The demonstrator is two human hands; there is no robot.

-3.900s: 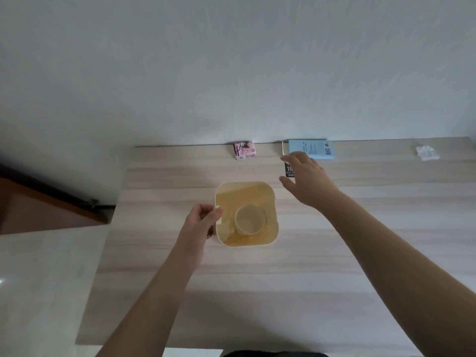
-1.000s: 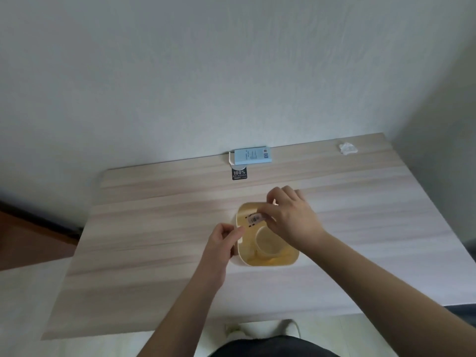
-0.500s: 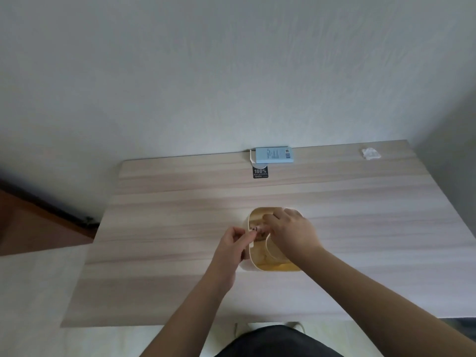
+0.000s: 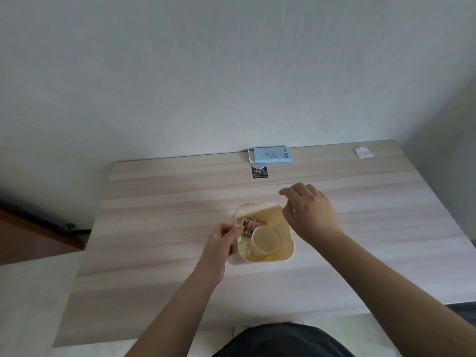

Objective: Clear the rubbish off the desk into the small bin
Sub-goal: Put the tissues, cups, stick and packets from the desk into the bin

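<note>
A small cream-yellow bin point(image 4: 262, 258) stands on the wooden desk point(image 4: 154, 228). Inside it lie a paper cup point(image 4: 265, 240) and a small pink carton point(image 4: 251, 226). My left hand point(image 4: 221, 240) pinches the bin's left rim. My right hand point(image 4: 309, 212) hovers over the bin's far right corner, fingers loosely apart and holding nothing. On the desk a light blue box point(image 4: 272, 155) lies by the wall, a black label point(image 4: 259, 172) lies just in front of it, and a crumpled white paper point(image 4: 363, 152) sits at the far right corner.
The desk's back edge meets a white wall. A second wall closes the right side. Left of the desk a dark brown floor strip point(image 4: 31, 240) shows. My dark clothing point(image 4: 280, 341) is at the near edge.
My right hand let go of the pink carton into the bin and lifted up and to the right, now open. My left hand still holds the rim.
</note>
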